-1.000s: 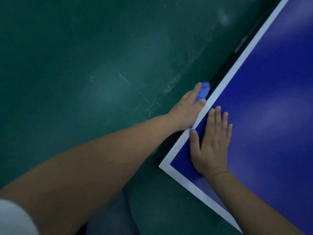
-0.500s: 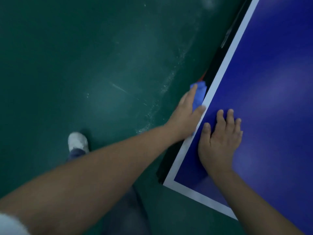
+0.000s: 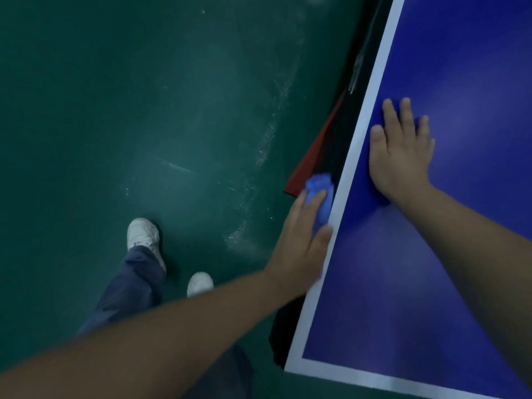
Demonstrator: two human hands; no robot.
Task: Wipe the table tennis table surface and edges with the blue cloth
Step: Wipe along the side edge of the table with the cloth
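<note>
Blue cloth point(image 3: 319, 194) is rubbing the table's point(image 3: 460, 283) side edge nr the corner, left hand point(image 3: 302, 246) gripping it — right hand point(image 3: 400, 156) resting flat; most edges & surface prob. remaining.

light: dim, your whole view sits dark and green-blue.
glare: soft pale sheen on the table point(image 3: 466, 122) past your right hand point(image 3: 400, 154).
shadow: dark patch under that wrist.
blur: your left forearm point(image 3: 149, 341) smears, outlines soft.

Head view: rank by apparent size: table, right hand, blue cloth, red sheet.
1. table
2. right hand
3. red sheet and blue cloth: too close to rank; the left hand covers part of the cloth.
</note>
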